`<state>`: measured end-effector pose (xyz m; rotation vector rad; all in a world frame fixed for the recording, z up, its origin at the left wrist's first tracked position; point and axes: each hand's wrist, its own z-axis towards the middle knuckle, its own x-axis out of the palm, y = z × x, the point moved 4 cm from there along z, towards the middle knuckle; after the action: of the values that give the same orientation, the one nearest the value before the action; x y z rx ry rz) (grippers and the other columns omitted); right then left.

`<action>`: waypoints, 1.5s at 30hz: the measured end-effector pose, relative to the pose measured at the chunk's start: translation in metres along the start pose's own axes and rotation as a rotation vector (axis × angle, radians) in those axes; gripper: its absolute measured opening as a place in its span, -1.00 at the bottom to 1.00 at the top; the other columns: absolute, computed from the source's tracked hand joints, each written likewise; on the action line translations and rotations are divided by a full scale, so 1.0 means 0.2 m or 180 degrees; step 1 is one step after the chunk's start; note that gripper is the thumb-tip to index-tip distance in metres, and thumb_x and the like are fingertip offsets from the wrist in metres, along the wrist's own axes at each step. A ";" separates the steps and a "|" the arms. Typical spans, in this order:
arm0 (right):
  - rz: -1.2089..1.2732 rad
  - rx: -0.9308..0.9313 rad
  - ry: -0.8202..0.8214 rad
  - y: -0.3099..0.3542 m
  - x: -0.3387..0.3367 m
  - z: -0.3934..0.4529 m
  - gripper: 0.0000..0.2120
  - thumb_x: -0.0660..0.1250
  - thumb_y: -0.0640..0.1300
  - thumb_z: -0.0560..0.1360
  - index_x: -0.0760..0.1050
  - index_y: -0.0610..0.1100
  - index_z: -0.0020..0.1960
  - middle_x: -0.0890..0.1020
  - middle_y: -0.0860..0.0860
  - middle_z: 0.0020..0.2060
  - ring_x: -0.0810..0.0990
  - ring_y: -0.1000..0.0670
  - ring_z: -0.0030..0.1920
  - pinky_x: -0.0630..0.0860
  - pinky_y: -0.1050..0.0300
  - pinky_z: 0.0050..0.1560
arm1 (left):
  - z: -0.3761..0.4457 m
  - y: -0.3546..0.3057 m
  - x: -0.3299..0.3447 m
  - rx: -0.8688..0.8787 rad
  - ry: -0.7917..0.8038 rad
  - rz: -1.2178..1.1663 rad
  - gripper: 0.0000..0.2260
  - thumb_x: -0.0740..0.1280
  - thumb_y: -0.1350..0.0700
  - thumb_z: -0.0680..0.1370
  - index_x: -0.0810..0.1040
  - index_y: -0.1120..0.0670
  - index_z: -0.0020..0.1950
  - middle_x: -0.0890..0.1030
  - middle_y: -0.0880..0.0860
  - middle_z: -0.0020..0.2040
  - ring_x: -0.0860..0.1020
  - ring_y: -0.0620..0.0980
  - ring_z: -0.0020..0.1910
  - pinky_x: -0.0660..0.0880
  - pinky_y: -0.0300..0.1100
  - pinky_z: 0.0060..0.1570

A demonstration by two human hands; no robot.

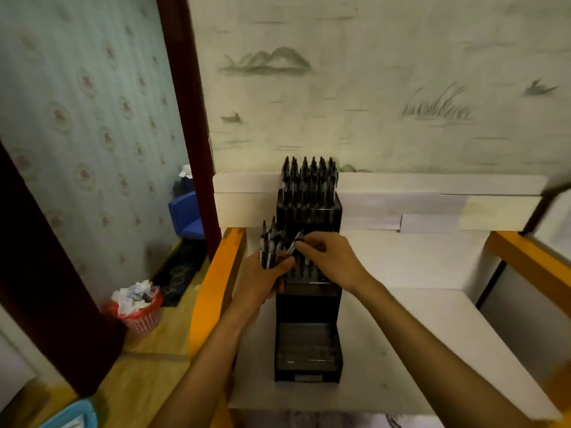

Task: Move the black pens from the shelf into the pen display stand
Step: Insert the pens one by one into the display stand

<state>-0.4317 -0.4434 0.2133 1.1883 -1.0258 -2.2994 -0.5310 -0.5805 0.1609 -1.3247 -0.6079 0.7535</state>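
A black tiered pen display stand (307, 307) stands on the white shelf (401, 319). Its top tier holds several black pens (309, 177) upright. My left hand (262, 282) grips a bundle of black pens (269, 242) just left of the stand's middle tier. My right hand (330, 257) pinches a single black pen (295, 240) by its upper end, tilted, over the middle tier. A few pens stand in that tier, partly hidden behind my hands. The lowest tier looks empty.
An orange wooden rail (213, 282) borders the shelf on the left, another orange rail (531, 261) on the right. A red basket of crumpled paper (139, 310) sits on the floor at left, with a blue stool (187, 214) behind it. Patterned wall rises behind the stand.
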 end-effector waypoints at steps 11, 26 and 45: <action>0.1169 0.0629 -0.0733 0.00 -0.04 0.06 -0.80 0.33 -0.15 0.60 0.66 -0.23 -0.09 0.72 -0.08 -0.28 0.72 -0.04 -0.26 0.65 0.11 -0.18 | 0.07 0.05 -0.05 -0.0077 -0.0140 0.0113 -0.76 0.29 -0.07 0.63 0.59 0.08 0.05 0.70 0.00 -0.30 0.52 -0.10 -0.58 0.29 -0.32 -0.65; -0.0827 -0.0207 -0.0651 0.03 -0.01 0.11 -0.73 0.29 -0.09 0.62 0.60 -0.19 -0.18 0.68 -0.06 -0.28 0.65 -0.02 -0.24 0.59 -0.05 -0.10 | 0.08 0.07 -0.10 0.0025 -0.0478 -0.0201 -0.84 0.29 0.09 0.66 0.47 0.12 -0.09 0.45 -0.06 -0.48 0.35 -0.14 -0.57 0.27 -0.24 -0.57; -0.1146 0.0368 -0.0130 -0.06 0.15 0.13 -0.65 0.38 -0.10 0.57 0.55 -0.25 -0.34 0.57 -0.12 -0.43 0.55 -0.03 -0.38 0.46 0.14 -0.25 | 0.08 0.04 -0.10 0.0160 -0.0362 -0.0365 -0.93 0.29 0.10 0.66 0.53 0.08 0.05 0.46 -0.09 -0.53 0.31 -0.18 -0.60 0.22 -0.31 -0.61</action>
<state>-0.4714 -0.4425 0.1982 1.4821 -1.0421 -2.5723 -0.5570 -0.5847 0.1569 -1.1963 -0.7448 0.7491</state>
